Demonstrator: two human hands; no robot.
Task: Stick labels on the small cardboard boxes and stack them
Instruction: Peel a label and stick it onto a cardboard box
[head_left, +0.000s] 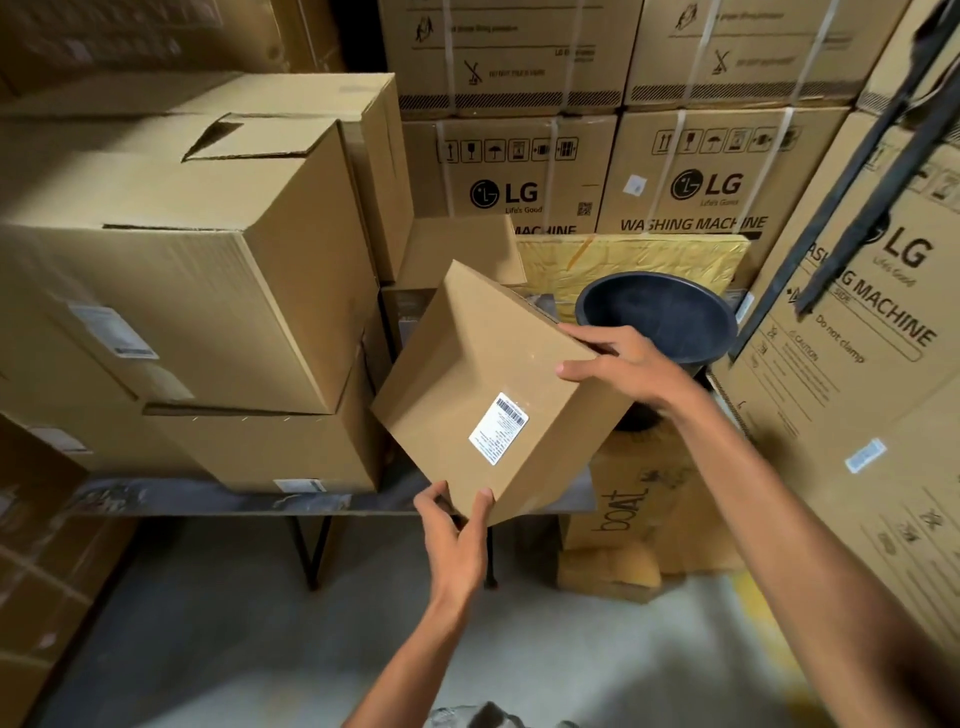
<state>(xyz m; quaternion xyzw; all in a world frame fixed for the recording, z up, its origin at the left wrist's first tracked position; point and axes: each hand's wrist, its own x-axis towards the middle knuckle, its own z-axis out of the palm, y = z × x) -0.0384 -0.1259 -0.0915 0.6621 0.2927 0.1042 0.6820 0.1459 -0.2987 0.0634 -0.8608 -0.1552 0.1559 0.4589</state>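
Head view is showing a small cardboard box (483, 384), tilted and carrying a white label (498, 428), being held above the near edge of a metal table (208, 499), the left hand (457, 535) pinching its near corner while the right hand (623, 364) is gripping its right edge with curled fingers (582, 332).

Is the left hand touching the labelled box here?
Touching. The head view shows the left hand gripping the lower corner of the labelled box, thumb and fingers pressed against its faces.
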